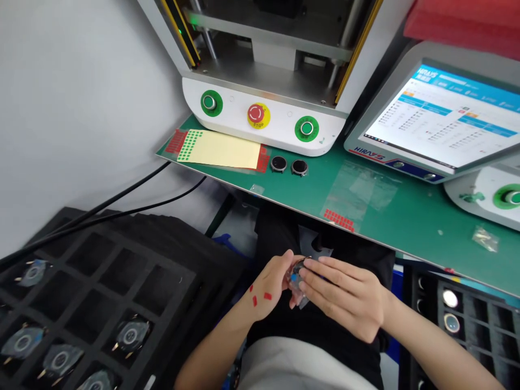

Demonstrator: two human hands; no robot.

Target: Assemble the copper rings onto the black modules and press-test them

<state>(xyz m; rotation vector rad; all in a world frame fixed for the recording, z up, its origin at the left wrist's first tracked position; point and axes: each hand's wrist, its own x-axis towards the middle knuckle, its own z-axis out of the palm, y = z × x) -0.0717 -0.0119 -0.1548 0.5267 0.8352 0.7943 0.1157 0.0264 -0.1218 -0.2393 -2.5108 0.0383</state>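
Note:
Above my lap, my left hand is closed around a small watch part with clear film and a blue spot on it. Most of that part is hidden by fingers. My right hand comes in from the other side, its fingers pressed together and gripping the part against the left hand. Several small red stickers are stuck on the left wrist. Two round watch heads with dark faces lie on the green bench mat, beyond the hands.
A press machine with green buttons and a red stop button stands behind the bench edge. A pale sticker sheet and a film strip with red stickers lie there. A black foam tray is at left, another tray at right. Black cables cross at left.

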